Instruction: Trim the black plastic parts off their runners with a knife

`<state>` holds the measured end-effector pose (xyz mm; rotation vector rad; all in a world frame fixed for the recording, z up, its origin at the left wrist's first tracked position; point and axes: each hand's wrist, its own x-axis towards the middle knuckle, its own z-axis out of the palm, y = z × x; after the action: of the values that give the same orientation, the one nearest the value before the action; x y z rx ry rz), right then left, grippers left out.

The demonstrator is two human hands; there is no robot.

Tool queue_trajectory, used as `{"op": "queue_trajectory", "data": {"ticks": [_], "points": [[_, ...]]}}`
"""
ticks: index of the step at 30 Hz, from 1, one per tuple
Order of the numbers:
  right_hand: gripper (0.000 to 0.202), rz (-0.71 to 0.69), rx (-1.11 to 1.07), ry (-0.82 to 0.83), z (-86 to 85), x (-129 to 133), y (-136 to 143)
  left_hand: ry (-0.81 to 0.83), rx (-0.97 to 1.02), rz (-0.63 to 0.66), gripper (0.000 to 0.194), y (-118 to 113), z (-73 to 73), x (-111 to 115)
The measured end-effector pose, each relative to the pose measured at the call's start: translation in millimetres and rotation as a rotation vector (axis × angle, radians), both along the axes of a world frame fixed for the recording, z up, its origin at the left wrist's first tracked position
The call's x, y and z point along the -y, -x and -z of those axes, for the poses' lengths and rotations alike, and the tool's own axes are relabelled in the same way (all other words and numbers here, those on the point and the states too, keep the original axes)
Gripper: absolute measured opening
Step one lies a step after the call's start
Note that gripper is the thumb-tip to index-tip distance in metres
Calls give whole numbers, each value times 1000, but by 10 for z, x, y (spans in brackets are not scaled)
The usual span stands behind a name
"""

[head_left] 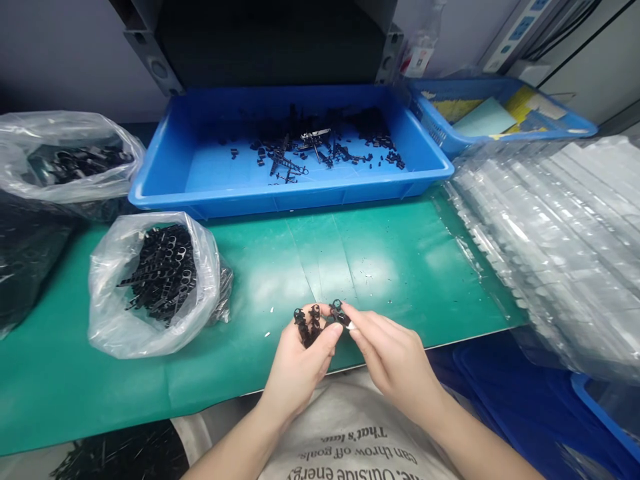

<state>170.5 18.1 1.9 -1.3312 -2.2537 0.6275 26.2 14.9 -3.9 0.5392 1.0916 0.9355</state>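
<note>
While both your hands meet near the front edge of the green, shiny worktop (390,253), a small black plastic piece with a round ring at its top (339,311) sits between them, up at your fingertips. The grip of your left hand (299,360) is closed around a little bunch of black plastic parts with ring ends (307,325), and its thumb reaches over toward the small piece. The rings of the bunch poke up and point away from you. The small piece lies just to the right of that bunch. Its long way slants, with the ring at the upper left and the other end down by your right fingers. Your right hand (397,350) is on the piece's right side, with its fingertips right up against it. You can't tell from here if the right grip is pinching it, as the fingers hide that spot. Off to your left stands a round, cloudy clear plastic bag (107,293) full of black parts (167,270). Past your hands sits a long blue plastic tray (290,200) with more black bits (285,160) in it.
</note>
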Motion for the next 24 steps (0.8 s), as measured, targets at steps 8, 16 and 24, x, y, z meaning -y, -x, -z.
{"op": "queue_trajectory", "data": {"ticks": [8,16,24], "points": [[35,-91,-13,64,-58,-61,-41,-5,-22,-12,30,16,-22,-13],[34,24,-152,28,47,-7,32,-32,-56,-16,27,13,31,2],[11,271,-559,609,-46,-192,126,-420,-769,6,11,15,48,43]]}}
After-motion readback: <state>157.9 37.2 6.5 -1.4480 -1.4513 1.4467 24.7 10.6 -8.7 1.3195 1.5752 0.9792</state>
